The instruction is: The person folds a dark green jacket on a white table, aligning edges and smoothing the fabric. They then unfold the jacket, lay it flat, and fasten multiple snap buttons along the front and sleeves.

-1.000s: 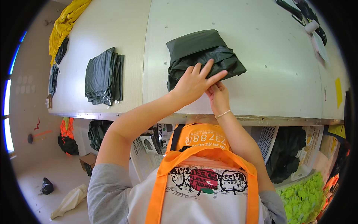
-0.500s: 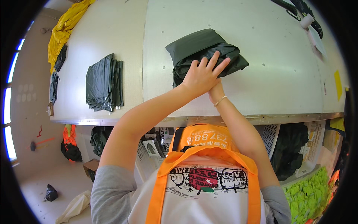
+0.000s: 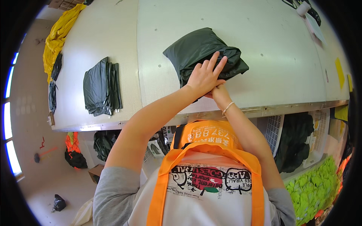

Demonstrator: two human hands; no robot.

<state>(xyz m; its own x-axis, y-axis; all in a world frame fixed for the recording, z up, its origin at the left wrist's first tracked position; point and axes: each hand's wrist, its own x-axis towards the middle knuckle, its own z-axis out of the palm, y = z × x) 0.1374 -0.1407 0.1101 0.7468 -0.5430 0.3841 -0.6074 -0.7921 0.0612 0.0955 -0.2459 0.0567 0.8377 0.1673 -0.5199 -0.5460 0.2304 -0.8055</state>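
Note:
A bulky, folded dark plastic bag (image 3: 192, 45) lies on the pale table, its near right part bunched and crumpled. My left hand (image 3: 205, 75) rests on it with the fingers spread over the crumpled part. Just below and to the right, my right hand (image 3: 220, 93), with a beaded bracelet at the wrist, is curled at the bag's near edge. Its fingers are partly hidden under my left hand. To the left lies a neat stack of flat dark plastic bags (image 3: 101, 86).
Yellow material (image 3: 60, 37) hangs along the table's far left edge. A small white roll (image 3: 303, 8) stands at the far right. Below the front edge are a white plastic crate (image 3: 274, 130) with dark material and a bright green heap (image 3: 315, 192). My orange apron (image 3: 211, 135) nearly meets the edge.
My right hand has drawn slightly toward me at the bag's near edge. The upper flap has shifted, and a dark corner now shows below my left wrist.

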